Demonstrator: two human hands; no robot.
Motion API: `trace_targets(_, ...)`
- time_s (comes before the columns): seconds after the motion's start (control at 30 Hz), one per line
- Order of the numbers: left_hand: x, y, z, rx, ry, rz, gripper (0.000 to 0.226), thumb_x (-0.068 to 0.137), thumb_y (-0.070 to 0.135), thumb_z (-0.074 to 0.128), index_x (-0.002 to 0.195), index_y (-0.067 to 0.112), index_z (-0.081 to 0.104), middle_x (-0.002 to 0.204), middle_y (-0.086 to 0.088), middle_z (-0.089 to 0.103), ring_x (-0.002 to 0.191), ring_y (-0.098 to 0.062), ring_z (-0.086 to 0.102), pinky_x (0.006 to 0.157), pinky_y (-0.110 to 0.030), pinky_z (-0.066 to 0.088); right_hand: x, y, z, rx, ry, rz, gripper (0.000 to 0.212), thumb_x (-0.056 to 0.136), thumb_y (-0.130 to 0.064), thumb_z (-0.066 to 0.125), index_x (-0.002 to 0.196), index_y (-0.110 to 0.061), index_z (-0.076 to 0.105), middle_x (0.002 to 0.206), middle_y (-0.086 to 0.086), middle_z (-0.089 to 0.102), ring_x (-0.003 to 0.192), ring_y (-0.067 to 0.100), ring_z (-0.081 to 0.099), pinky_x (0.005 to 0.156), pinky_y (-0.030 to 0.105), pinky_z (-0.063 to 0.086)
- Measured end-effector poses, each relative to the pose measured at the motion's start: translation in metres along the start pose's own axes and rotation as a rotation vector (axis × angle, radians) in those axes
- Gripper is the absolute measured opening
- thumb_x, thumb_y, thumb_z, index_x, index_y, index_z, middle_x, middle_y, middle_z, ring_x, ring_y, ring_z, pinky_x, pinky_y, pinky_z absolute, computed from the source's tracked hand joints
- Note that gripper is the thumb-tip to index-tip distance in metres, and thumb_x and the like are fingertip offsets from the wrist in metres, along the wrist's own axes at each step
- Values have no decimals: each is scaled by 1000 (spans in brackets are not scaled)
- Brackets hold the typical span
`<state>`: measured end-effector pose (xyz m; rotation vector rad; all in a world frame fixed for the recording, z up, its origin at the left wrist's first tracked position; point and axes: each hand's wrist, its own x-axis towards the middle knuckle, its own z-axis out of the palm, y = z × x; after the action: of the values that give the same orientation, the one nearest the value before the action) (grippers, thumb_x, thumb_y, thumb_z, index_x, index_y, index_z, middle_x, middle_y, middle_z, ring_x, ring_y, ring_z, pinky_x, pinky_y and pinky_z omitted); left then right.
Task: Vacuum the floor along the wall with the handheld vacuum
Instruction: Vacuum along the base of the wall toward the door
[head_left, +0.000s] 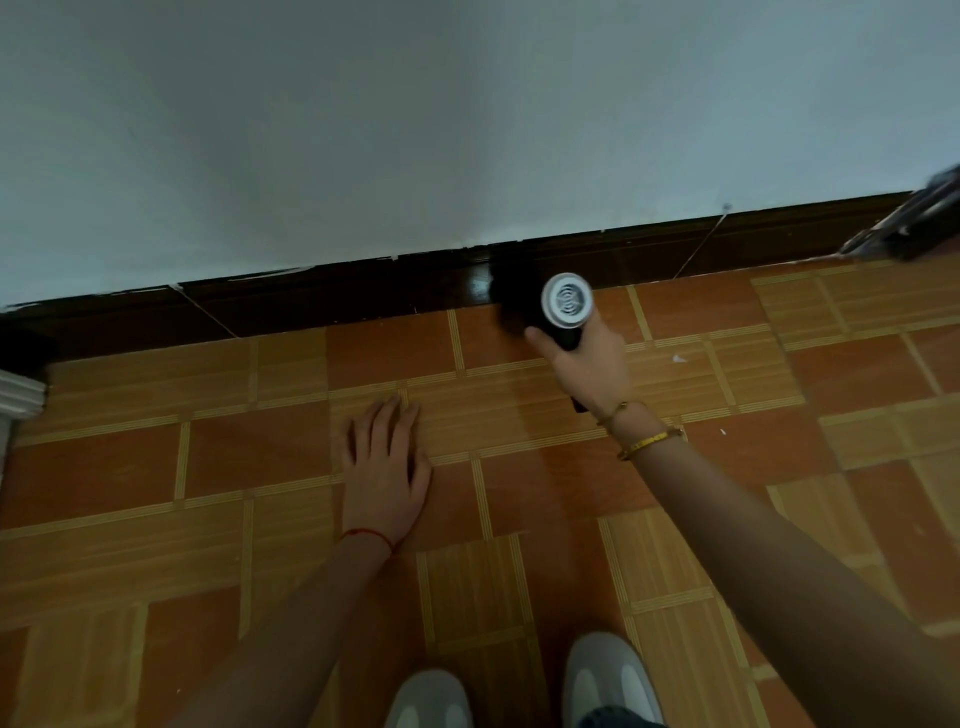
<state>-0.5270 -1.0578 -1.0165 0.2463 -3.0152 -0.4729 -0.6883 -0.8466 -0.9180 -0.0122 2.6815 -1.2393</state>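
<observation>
The handheld vacuum (563, 301) is black with a round white vented rear cap facing me. Its dark front end points at the dark brown baseboard (332, 301) where the orange tiled floor (260, 447) meets the pale wall (415, 130). My right hand (587, 364) is wrapped around the vacuum's handle, with gold bracelets on the wrist. My left hand (387, 467) lies flat on the floor, fingers spread, about one tile back from the baseboard and to the left of the vacuum. The vacuum's nozzle is blurred and partly lost against the baseboard.
A dark object (924, 218) leans against the wall at the far right. White trim (18, 395) juts in at the left edge. Small white specks (678, 358) lie on the tiles right of the vacuum. My two grey shoes (608, 680) are at the bottom.
</observation>
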Motion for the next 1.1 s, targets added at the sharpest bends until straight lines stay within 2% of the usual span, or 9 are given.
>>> trace_targets(0.13, 1, 0, 1, 6, 32, 12, 55, 93, 34, 37, 144, 14, 44, 148, -11, 43, 138, -29, 36, 118, -56, 17, -5, -8, 4, -72, -108, -69, 67, 83, -45, 70, 140, -18, 45, 121, 2, 67, 114, 21, 60, 87, 23, 42)
trace_targets(0.37, 14, 13, 1, -29, 73, 53, 44, 89, 30, 42, 127, 10, 52, 131, -12, 53, 128, -31, 42, 112, -59, 27, -11, 10, -35, -139, 148, 85, 66, 84, -44, 69, 138, -16, 43, 119, 11, 67, 108, 34, 63, 90, 40, 52)
trace_targets(0.47, 23, 31, 6, -65, 19, 97, 44, 90, 27, 45, 130, 11, 50, 134, -12, 51, 128, -31, 43, 111, -58, 30, -14, 12, -44, -96, 73, 91, 68, 81, -48, 70, 137, -22, 43, 110, 8, 70, 89, 32, 69, 80, 46, 58)
trace_targets(0.6, 29, 56, 15, -62, -33, 85, 47, 92, 29, 46, 136, 12, 46, 140, -12, 46, 135, -27, 36, 118, -59, 19, -16, 9, -50, -145, -100, 75, 59, 84, -44, 70, 130, -17, 46, 78, 2, 68, 55, 20, 65, 58, 34, 57)
trace_targets(0.67, 31, 64, 17, -53, -54, 58, 49, 94, 32, 42, 139, 13, 43, 144, -11, 43, 139, -27, 33, 119, -58, 14, -14, 12, -57, -184, -90, 73, 55, 84, -44, 69, 127, -15, 49, 82, 1, 69, 58, 19, 64, 60, 33, 57)
trace_targets(0.8, 40, 80, 20, -41, -78, 112, 49, 94, 31, 41, 141, 15, 43, 148, -9, 41, 141, -26, 30, 116, -59, 19, 1, 27, -81, -252, 43, 114, 66, 83, -48, 68, 135, -14, 45, 108, 4, 67, 89, 23, 66, 78, 38, 56)
trace_targets(0.9, 50, 96, 21, -95, -78, 118, 49, 94, 31, 39, 140, 14, 43, 148, -11, 40, 141, -28, 31, 115, -61, 22, 9, 36, -92, -230, 48, 109, 69, 81, -50, 69, 137, -18, 44, 111, 7, 69, 82, 29, 69, 74, 44, 60)
trace_targets(1.0, 58, 109, 26, -108, -89, 152, 50, 95, 32, 37, 142, 15, 41, 149, -11, 39, 142, -29, 31, 116, -62, 21, 19, 39, -89, -214, -41, 58, 66, 82, -48, 70, 137, -22, 44, 100, 4, 70, 66, 16, 65, 64, 32, 57)
trace_targets(1.1, 62, 117, 34, -89, -101, 141, 51, 95, 34, 35, 142, 14, 41, 149, -11, 40, 141, -29, 33, 115, -63, 20, 28, 44, -87, -205, -58, 27, 65, 81, -52, 69, 136, -26, 46, 103, 2, 71, 74, 22, 66, 73, 39, 59)
